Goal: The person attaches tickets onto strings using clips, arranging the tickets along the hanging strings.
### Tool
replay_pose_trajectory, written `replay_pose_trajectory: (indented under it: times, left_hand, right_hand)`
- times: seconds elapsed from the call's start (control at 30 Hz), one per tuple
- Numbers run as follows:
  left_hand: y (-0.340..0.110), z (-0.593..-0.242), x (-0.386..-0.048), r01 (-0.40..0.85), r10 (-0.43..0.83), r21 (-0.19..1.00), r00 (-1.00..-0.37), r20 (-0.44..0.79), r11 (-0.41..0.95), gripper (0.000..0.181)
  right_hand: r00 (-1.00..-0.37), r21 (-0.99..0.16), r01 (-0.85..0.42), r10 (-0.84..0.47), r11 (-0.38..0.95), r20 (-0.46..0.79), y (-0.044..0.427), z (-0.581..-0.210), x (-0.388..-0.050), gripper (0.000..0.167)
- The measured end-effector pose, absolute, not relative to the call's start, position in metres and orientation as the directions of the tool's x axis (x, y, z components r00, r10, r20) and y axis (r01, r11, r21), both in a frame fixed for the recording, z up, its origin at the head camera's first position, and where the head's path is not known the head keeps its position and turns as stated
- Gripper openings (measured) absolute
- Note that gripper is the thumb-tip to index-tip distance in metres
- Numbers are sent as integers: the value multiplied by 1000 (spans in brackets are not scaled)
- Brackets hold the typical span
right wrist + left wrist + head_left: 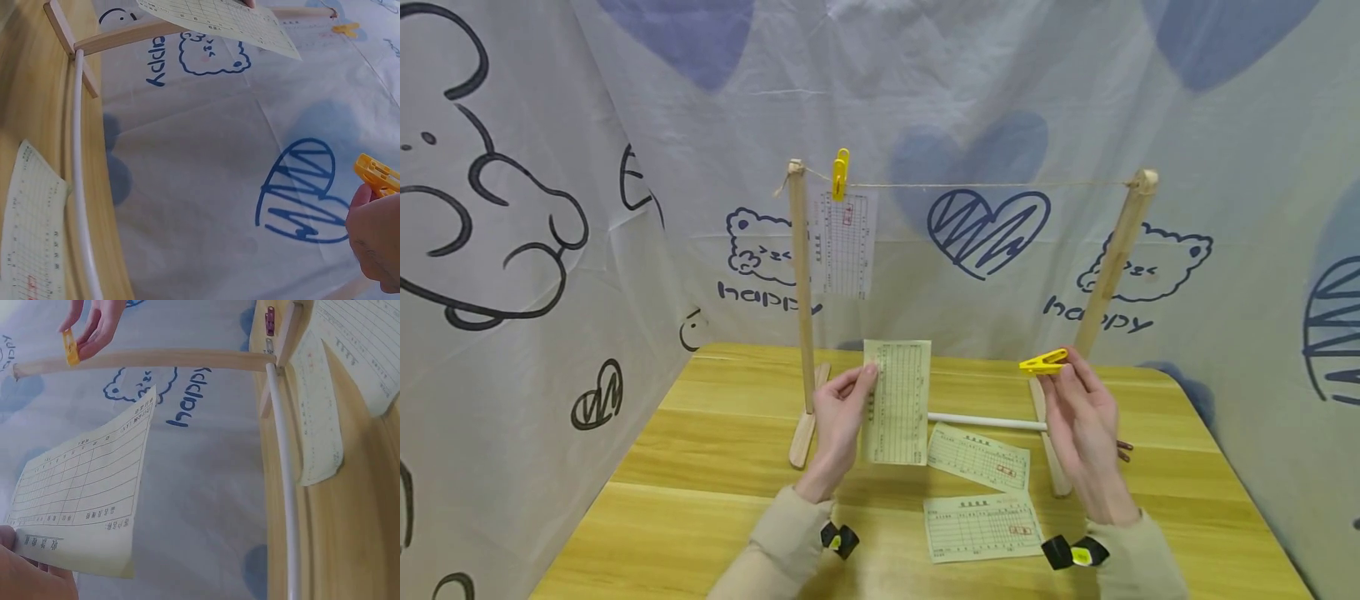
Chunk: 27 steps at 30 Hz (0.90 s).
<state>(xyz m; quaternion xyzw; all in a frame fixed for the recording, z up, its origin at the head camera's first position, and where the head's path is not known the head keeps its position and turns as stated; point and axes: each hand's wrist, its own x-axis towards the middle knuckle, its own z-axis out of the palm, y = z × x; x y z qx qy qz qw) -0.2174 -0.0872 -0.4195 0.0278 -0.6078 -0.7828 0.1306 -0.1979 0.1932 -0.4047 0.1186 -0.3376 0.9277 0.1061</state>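
Observation:
Between the thumb and fingers of my left hand (841, 417) is a pale yellow receipt slip (898, 408), held upright by its left edge above the table. My right hand (1084, 417) pinches a yellow clothespin (1043, 362) near the right post, its tip pointing left. Higher up, a string (970, 184) runs between two wooden posts. From its left end hangs a white receipt slip (847, 250), clipped by another yellow clothespin (840, 175). Two more receipt slips, one farther back (979, 457) and one nearer (983, 527), lie on the table between the forearms.
The wooden frame has a left post (803, 292), a right post (1116, 258) and a white rod (985, 422) low across it. Dark reddish clothespins (270, 321) lie beyond the right foot. A printed cloth (880, 100) surrounds the wooden table (677, 500).

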Motion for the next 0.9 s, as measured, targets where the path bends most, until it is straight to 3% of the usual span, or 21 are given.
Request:
replay_pose_trajectory:
  times: [0.33, 0.67, 0.9]
  left_hand:
    - [-87, -403, -221, 192, -230, 934, -965, 124, -300, 24]
    - [-85, -387, -223, 180, -201, 923, -973, 116, -339, 25]
    - [-86, -375, -226, 182, -171, 917, -977, 127, -355, 15]
  right_hand:
    - [-933, -650, -317, 104, -691, 344, 183, -376, -204, 31]
    - [-922, -760, -366, 101, -537, 373, 171, -345, -209, 31]
    - [-886, -746, -428, 75, -510, 457, 161, -327, -214, 28]
